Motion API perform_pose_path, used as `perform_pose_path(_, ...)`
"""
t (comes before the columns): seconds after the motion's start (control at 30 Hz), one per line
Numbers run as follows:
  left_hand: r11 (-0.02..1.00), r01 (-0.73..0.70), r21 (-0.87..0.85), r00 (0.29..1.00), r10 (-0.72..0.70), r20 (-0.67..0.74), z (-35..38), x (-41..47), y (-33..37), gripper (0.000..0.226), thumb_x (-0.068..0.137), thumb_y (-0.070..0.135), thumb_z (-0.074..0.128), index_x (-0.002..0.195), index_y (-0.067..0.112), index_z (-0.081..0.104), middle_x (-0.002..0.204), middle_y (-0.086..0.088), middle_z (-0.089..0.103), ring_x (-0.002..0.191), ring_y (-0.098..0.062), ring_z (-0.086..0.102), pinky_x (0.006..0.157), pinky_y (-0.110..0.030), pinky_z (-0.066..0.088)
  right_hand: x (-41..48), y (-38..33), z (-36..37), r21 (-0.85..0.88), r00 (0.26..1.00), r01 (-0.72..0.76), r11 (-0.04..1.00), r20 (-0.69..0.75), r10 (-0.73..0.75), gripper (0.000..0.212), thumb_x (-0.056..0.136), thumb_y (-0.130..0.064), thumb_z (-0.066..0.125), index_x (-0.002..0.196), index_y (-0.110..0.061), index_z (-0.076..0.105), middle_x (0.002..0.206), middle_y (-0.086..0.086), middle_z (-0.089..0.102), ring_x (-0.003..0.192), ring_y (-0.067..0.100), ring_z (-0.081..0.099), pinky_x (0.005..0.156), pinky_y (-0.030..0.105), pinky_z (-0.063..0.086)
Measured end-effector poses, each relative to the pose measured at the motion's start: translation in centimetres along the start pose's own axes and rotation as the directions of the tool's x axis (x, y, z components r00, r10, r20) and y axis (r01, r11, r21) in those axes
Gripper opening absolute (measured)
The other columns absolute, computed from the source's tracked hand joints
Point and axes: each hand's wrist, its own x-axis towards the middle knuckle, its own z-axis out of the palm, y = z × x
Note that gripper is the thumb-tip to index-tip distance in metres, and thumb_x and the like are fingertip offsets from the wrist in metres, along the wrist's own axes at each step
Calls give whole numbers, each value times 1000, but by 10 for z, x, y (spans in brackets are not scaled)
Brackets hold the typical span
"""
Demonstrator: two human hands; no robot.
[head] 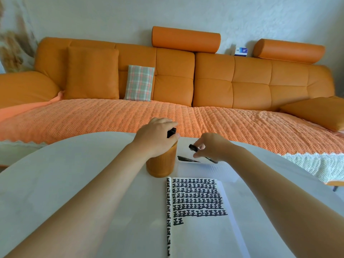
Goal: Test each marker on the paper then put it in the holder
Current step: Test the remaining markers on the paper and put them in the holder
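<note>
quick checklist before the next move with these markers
1. Left hand grips first marker over the holder: ok
2. Holder stands upright on the table: ok
3. Right hand pinches second marker: ok
4. Second marker's cap off: cannot tell
5. Paper has blank room below the marks: ok
6. All markers put away: not ok, loose markers lie beyond the paper

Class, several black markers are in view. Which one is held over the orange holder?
The marker gripped by the left hand, over the holder; a second marker is pinched in the right hand, others lie on the table.
</note>
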Motion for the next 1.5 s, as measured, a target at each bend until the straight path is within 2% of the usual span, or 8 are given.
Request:
perform_pose_path(0.17,990,-105,92,979,119,-163,-6,-6,4,54,94,51,44,143,28,45,150,4,39,140,-20,26,112,-44,26,-28,-11,-23,114,984,16,993,-176,5,22,87,-37,72,107,-29,72,85,-7,65,75,16,60,63,32,50)
perform_pose_path(0.37,950,-312,-26,870,275,-409,-17,-20,29,25,89,25,55,112,18,64,105,3,58,102,-18,49,87,-37,45,-73,-29,-42,196,931,84,977,-365,-7,11,85,-26,73,92,-34,70,74,-18,63,65,8,58,59,30,51)
perform_pose_path(0.67,897,-442,-21,875,426,-228,-2,-59,40,27,92,29,60,116,17,62,111,7,59,104,-11,51,80,-22,37,-125,-30,-8,529,911,84,844,-384,150,14,83,-21,74,85,-33,66,75,-10,68,65,10,61,62,29,50)
perform_pose_path(0.8,927,-374,-10,915,367,-164,2,-70,34,18,93,35,53,103,21,60,97,10,59,93,-13,56,75,-38,46,-131,-33,2,650,903,78,756,-368,223,13,81,-19,76,83,-28,66,74,-1,69,57,13,56,55,30,48)
perform_pose_path(0.93,921,-382,-78,921,372,-113,1,-77,36,15,95,29,58,99,16,63,94,9,55,89,-10,53,69,-20,34,-134,-33,14,338,909,70,939,-409,79,14,81,-34,73,87,-28,61,79,-11,67,68,10,62,63,27,50)
perform_pose_path(1.1,919,-386,-81,917,373,-142,1,-93,36,14,94,27,61,101,16,65,90,7,56,83,-9,53,61,-15,31,-131,-45,24,252,947,211,944,-290,-134,25,100,-34,50,123,-26,56,97,-11,61,80,8,57,71,26,44)
perform_pose_path(1.33,945,-304,-118,952,299,-58,9,-111,35,17,98,30,52,96,15,61,82,12,46,78,-4,42,63,-24,34,-128,-43,36,51,912,289,956,-318,-259,25,102,-40,46,101,-23,65,84,-8,60,75,14,56,65,32,45)
perform_pose_path(1.5,943,-124,-309,984,157,84,9,-124,32,16,100,28,50,100,21,65,81,13,51,81,-10,51,70,-29,41,-129,-47,51,-134,774,413,901,-469,-425,30,99,-41,45,94,-22,68,74,-8,55,66,15,53,53,26,35)
